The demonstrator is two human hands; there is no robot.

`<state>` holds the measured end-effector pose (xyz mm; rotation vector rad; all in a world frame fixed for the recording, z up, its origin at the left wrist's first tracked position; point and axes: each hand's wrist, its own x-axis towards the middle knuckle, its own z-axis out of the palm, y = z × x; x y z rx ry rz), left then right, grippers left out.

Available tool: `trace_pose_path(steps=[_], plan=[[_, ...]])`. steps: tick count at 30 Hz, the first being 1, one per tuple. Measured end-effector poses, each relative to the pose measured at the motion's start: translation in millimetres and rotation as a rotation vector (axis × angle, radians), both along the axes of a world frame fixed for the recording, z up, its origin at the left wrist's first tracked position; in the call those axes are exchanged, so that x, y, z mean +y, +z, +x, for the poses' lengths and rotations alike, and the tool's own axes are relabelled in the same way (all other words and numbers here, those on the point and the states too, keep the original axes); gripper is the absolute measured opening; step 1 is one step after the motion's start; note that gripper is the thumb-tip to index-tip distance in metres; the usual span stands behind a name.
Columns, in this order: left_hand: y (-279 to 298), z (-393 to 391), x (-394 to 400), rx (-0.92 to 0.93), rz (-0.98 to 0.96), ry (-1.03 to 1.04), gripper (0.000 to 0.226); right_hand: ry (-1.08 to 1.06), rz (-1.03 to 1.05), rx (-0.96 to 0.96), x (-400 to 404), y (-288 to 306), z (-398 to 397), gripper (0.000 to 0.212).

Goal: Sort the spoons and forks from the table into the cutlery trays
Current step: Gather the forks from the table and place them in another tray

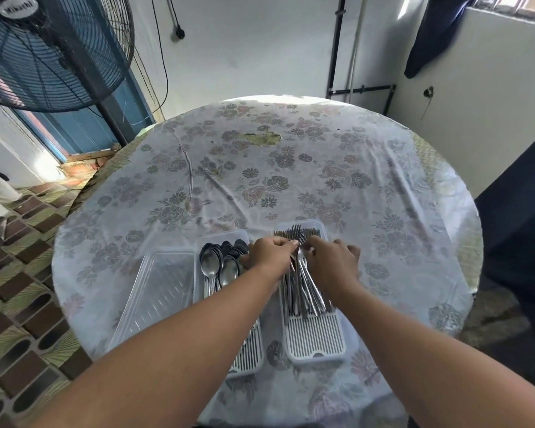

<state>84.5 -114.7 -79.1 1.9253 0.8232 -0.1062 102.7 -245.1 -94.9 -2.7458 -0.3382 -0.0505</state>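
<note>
Head cam looks down on a big round table [337,168] with a flowery plastic cloth, a worn patch [261,139] showing through near the far side. Off to the left stands a large black pedestal fan [48,50], and dark fabric [433,35] hangs by the window top right.

Near edge of the table has three clear plastic pieces side by side: an upturned lid [158,291] on the left, a tray [247,359] in the middle with the spoons [220,262] piled bowls-up at its far end, and a second tray [315,338] on the right packed with forks [306,291], tines pointing away.

Both hands meet over the fork tray. Left hand [269,256] has fingers curled and pinching around the neck of a fork [297,242], right where the bundle fans out. Right hand [334,261] is curled in on the same cluster of forks from the other side, fingertips touching the metal, though I can't tell exactly which one it's got.
</note>
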Motion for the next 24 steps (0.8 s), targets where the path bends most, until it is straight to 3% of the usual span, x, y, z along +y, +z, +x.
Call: trace_pose_path(steps=[5, 10, 13, 17, 24], plan=[[5, 9, -5, 0.095, 0.492, -0.109, 0.019, 0.114, -0.217, 0.05, -3, -7, 2, 0.033], [-14, -5, 6, -0.019, 0.836, -0.382, 0.049, 0.158, -0.26, -0.003, -9, -10, -3, 0.037], [-11, -15, 16, -0.182, 0.917, -0.576, 0.039, 0.165, -0.258, -0.007, -9, -10, -2, 0.038], [0, -25, 27, -0.016, 0.977, -0.854, 0.062, 0.158, -0.288, -0.027, -10, -14, -3, 0.04], [4, -3, 10, 0.18, 1.063, -0.817, 0.067, 0.113, -0.284, -0.019, -11, -21, -4, 0.049]])
